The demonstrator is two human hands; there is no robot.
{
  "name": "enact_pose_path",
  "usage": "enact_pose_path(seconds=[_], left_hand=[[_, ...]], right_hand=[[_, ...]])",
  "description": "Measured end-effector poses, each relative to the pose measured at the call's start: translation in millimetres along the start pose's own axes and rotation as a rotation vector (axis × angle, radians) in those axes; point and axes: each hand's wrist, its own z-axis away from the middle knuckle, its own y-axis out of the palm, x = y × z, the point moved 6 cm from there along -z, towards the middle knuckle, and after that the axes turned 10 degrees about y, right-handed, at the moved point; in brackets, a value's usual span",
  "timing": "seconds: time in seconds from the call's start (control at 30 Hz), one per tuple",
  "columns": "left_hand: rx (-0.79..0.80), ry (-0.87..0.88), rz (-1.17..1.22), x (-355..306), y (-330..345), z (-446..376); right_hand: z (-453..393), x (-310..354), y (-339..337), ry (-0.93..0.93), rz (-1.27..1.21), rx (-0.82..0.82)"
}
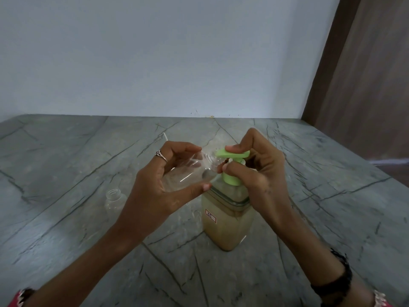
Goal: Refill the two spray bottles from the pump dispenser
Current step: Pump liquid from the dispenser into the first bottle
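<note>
1. My left hand (174,173) grips a clear bottle (188,171), tilted, its mouth at the spout of the pump (232,154).
2. My right hand (254,165) holds the pump: one finger on the head, others curled around the neck.
3. The bottle looks empty; I judge filling has barely begun.
4. A second bottle (115,199) stands uncapped, left of my left hand, apparently empty.
5. A thin white tube (165,136) lies beyond my left hand. Nothing obstructs the pump.

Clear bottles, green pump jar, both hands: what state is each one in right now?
Clear plastic bottle in hand: uncapped, tilted, mouth at the spout, looks empty.
Second clear plastic bottle: upright on the counter, uncapped.
Green-topped square pump dispenser: upright, mostly full of beige liquid.
Left hand: grips the tilted bottle.
Right hand: thumb on the pump head.
</note>
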Motion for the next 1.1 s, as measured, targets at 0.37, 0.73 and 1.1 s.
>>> enact_pose_path(seconds=[0.37,0.73,1.1], left_hand=[[-0.010,-0.014,0.018,1.4,-1.0,-0.7],[-0.011,-0.031,0.021,0.1,0.4,-0.6],[-0.019,0.001,-0.002,-2.7,-0.6,0.0]], right_hand=[[5.9,-1.8,0.9,-0.037,0.005,0.023],[1.0,0.3,0.4,-0.027,0.018,0.001],[2.6,-1.8,1.0,-0.049,0.019,0.028]])
